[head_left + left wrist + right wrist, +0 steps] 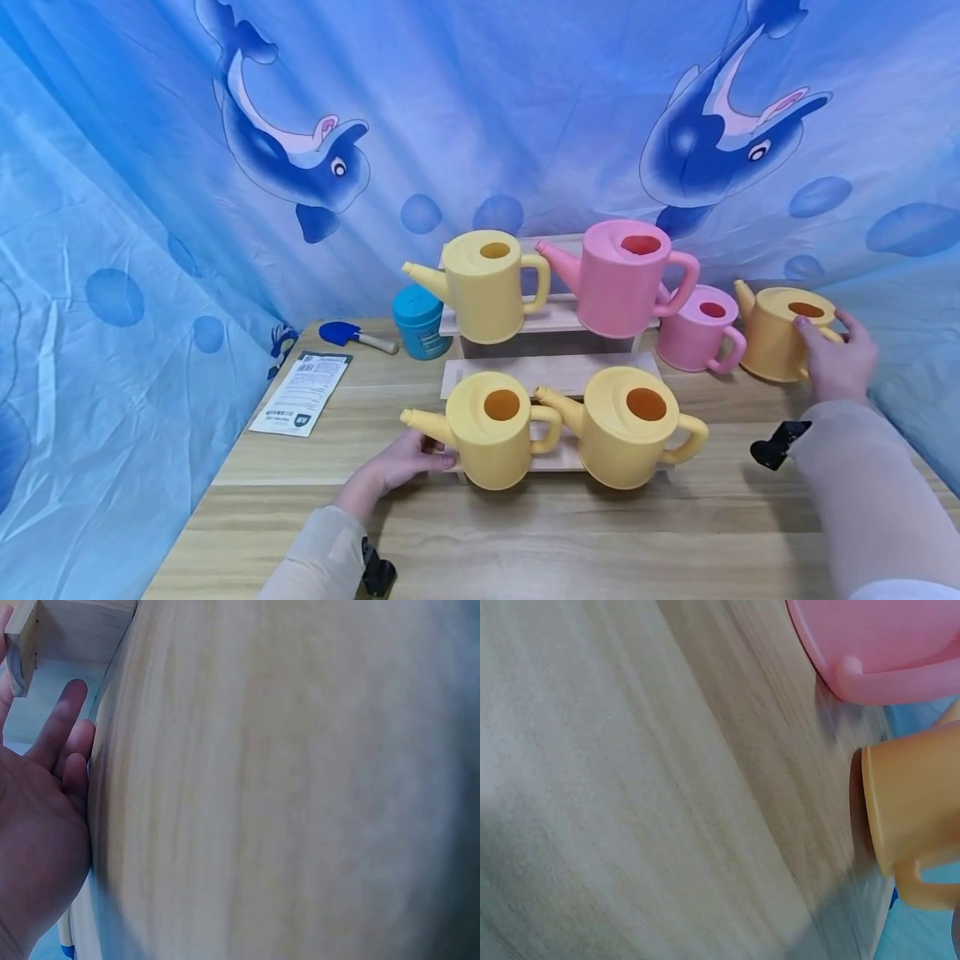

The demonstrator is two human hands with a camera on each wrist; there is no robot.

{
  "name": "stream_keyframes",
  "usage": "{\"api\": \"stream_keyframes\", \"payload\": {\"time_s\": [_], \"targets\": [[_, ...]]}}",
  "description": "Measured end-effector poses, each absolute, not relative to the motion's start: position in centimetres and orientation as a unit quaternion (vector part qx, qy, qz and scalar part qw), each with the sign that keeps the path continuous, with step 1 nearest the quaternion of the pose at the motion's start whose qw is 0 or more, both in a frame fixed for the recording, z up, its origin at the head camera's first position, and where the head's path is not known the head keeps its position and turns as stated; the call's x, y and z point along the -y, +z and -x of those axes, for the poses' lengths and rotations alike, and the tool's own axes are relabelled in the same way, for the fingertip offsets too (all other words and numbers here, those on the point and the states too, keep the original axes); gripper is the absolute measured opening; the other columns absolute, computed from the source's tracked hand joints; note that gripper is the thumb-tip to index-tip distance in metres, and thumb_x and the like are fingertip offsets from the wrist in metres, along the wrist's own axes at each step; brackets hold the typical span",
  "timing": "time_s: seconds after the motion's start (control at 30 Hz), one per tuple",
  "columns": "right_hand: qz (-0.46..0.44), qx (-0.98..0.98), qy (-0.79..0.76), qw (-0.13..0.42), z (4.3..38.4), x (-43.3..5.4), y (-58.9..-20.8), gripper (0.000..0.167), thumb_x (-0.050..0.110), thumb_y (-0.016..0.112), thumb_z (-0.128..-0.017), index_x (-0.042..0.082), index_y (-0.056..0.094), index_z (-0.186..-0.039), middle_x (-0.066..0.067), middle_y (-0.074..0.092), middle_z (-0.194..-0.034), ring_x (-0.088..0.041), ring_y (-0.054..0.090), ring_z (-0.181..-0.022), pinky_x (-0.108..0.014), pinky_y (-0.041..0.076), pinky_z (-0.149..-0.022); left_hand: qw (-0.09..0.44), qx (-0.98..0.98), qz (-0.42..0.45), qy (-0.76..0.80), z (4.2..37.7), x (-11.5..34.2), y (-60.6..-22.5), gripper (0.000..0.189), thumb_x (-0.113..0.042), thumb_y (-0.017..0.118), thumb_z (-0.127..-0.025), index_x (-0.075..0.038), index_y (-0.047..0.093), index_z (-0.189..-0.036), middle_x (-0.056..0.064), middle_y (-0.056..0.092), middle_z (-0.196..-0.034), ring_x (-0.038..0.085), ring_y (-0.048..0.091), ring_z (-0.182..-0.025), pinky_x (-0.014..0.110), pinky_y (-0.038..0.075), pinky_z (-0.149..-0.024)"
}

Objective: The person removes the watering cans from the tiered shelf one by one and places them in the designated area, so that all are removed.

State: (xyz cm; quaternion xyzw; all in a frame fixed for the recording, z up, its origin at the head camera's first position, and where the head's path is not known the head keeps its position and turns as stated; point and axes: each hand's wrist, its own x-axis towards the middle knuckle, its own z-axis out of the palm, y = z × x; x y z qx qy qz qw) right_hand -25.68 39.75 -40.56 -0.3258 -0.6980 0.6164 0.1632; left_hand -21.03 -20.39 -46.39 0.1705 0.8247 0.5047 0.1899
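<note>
At the far right, my right hand (843, 358) grips a yellow watering can (776, 333), its thumb at the top opening and fingers by the handle. That can's base and lower handle show in the right wrist view, close over the tabletop. Just left of it stands a smaller-looking pink watering can (697, 329). My left hand (405, 460) holds the left end of the wooden rack's lower shelf (450, 468), thumb in front. Above it juts the spout of a yellow watering can (491, 442). Another yellow watering can (626, 437) shares that shelf.
The rack's upper level bears a pale yellow watering can (483, 292) and a pink one (626, 283). Behind the left hand are a blue jar (420, 325), a toy shovel (352, 335) and a printed packet (303, 393). A blue dolphin curtain (480, 108) hangs behind the table.
</note>
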Motion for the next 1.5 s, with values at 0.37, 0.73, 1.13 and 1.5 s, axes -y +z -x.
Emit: {"api": "stream_keyframes", "payload": {"time_s": [0.37,0.73,1.13,1.5], "targets": [[0.296,0.778,0.536,0.145,25.8,-40.5,-40.7,0.085,0.059,0.054,-0.083,0.025,0.015,-0.150,-0.013,0.032,-0.140,-0.029,0.036,-0.122,-0.044,0.032,-0.103,0.191,-0.822,-0.170,0.509,21.1,20.4,-46.4,0.043,-0.027,0.071,-0.084,-0.008,0.050,-0.116,0.011,0.048,-0.100,0.025,0.042,-0.094,0.037,0.037,-0.081],[0.253,0.816,0.501,0.138,26.1,-39.8,-36.8,0.088,0.062,0.047,-0.085,0.018,0.007,-0.151,-0.017,0.008,-0.154,-0.040,0.018,-0.136,-0.054,0.027,-0.103,0.194,-0.822,-0.165,0.509,21.0,20.3,-46.2,0.044,-0.026,0.071,-0.084,-0.009,0.049,-0.118,0.011,0.048,-0.101,0.025,0.042,-0.094,0.037,0.037,-0.081],[0.106,0.851,0.500,0.122,28.1,-34.7,-30.3,0.083,0.064,0.045,-0.085,0.030,0.007,-0.151,-0.015,0.015,-0.153,-0.041,0.020,-0.135,-0.057,0.025,-0.103,0.200,-0.818,-0.160,0.515,20.7,19.9,-45.3,0.043,-0.023,0.072,-0.084,-0.006,0.049,-0.117,0.012,0.047,-0.100,0.026,0.041,-0.094,0.038,0.036,-0.081],[-0.033,0.867,0.492,0.065,27.6,-29.5,-27.0,0.070,0.059,0.041,-0.091,0.031,0.017,-0.150,-0.019,0.029,-0.146,-0.039,0.039,-0.123,-0.054,0.030,-0.101,0.192,-0.819,-0.165,0.515,21.0,20.3,-46.3,0.045,-0.027,0.072,-0.083,-0.007,0.049,-0.115,0.009,0.048,-0.099,0.024,0.043,-0.093,0.036,0.038,-0.080]]}}
